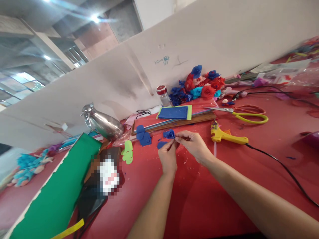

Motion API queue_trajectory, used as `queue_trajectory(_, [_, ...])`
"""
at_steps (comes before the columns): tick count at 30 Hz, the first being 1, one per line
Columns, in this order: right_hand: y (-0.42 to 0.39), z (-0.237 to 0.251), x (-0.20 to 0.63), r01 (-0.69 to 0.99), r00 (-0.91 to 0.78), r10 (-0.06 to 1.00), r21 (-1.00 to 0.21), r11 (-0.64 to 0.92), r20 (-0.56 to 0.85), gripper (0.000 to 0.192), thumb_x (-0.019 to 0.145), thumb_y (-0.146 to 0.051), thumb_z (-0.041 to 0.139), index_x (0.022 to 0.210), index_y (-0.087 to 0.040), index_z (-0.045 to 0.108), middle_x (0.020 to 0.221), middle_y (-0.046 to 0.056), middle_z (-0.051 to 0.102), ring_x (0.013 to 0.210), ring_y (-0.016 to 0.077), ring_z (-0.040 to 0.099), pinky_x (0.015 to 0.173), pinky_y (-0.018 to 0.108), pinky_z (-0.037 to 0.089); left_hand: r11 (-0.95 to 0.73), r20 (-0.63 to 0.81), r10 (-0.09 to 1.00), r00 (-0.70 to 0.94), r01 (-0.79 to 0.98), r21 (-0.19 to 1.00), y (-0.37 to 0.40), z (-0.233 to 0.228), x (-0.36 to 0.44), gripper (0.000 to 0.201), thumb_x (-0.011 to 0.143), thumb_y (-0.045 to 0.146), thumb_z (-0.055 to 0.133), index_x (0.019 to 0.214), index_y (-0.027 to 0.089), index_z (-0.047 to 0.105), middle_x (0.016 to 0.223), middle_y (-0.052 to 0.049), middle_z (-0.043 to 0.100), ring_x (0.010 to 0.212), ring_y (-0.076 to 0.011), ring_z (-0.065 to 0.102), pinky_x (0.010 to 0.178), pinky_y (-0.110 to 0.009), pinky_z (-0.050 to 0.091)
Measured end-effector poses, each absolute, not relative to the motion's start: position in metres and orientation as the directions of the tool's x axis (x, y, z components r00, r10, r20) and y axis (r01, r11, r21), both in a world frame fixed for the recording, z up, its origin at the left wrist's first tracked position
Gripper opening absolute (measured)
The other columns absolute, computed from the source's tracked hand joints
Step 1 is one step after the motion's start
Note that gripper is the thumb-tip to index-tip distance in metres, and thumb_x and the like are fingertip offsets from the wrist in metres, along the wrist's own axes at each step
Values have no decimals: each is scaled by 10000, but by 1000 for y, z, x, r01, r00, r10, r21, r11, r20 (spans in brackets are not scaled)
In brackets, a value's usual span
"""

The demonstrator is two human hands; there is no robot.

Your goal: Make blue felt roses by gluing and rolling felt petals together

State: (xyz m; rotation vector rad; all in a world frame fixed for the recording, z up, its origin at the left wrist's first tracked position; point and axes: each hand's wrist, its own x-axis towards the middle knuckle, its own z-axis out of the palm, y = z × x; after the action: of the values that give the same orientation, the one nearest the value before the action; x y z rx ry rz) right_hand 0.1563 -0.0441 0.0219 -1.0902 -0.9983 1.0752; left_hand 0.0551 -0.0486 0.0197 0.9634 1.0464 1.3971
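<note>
My left hand (167, 153) and right hand (193, 142) both pinch one small blue flower (169, 133), lifted just above the red table (224, 186) mid-way across so its petals stay unflattened. The glue gun (225, 135) lies just beside my right hand.

Single head-worn camera, positioned above the near edge of the red table (199, 199), facing forward and down. The view is tilted, close to the forearms, with the white wall (199, 43) far.
</note>
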Motion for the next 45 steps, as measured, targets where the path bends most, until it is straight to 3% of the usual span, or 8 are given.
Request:
queue_trajectory(9, [-46, 24, 152, -210, 167, 984, -972, 103, 68, 250, 636, -379, 691, 781, -178, 721, 779, 39, 714, 726, 168, 602, 730, 314, 470, -61, 52, 995, -80, -111, 992, -44, 12, 48, 287, 681, 402, 719, 828, 163, 777, 781, -36, 752, 771, -204, 673, 841, -377, 533])
queue_trajectory(22, [-50, 27, 150, -221, 225, 974, -972, 80, 29, 230, 587, -351, 724, 729, -170, 708, 742, 27, 695, 681, 153, 586, 715, 305, 469, -94, 96, 992, -82, 20, 995, -46, 14, 46, 208, 724, 340, 672, 805, 178, 775, 740, -36, 735, 743, -196, 642, 749, -305, 502])
queue_trajectory(25, [-49, 26, 151, -229, 236, 972, -972, 54, -2, 260, 576, -373, 734, 732, -167, 708, 734, 28, 700, 682, 152, 580, 723, 305, 458, -80, 79, 995, -65, -17, 997, -43, 15, 45, 193, 704, 323, 690, 802, 174, 764, 766, -45, 738, 779, -197, 642, 789, -315, 492])
queue_trajectory(31, [-49, 29, 152, -273, 211, 976, -962, 3, -57, 281, 562, -416, 749, 704, -179, 701, 745, 39, 712, 765, 178, 623, 782, 318, 472, -91, 58, 976, -211, -153, 984, -37, 19, 42, 193, 702, 280, 678, 854, 173, 730, 876, -56, 725, 793, -154, 628, 787, -283, 466])
queue_trajectory(38, [-51, 32, 153, -250, 106, 994, -968, -6, -33, 342, 565, -486, 765, 716, -183, 717, 737, 41, 720, 768, 182, 637, 834, 339, 472, 39, -68, 996, -63, -382, 923, -37, 28, 44, 205, 598, 284, 773, 761, 168, 728, 753, -23, 711, 638, -97, 582, 687, -243, 440])
queue_trajectory(45, [-48, 28, 156, -193, 87, 996, -981, 22, 5, 347, 585, -482, 767, 750, -179, 736, 748, 37, 727, 766, 185, 642, 833, 347, 476, 98, -135, 990, -49, -456, 884, -37, 31, 46, 268, 495, 276, 841, 715, 167, 731, 745, -24, 720, 640, -93, 598, 657, -234, 430])
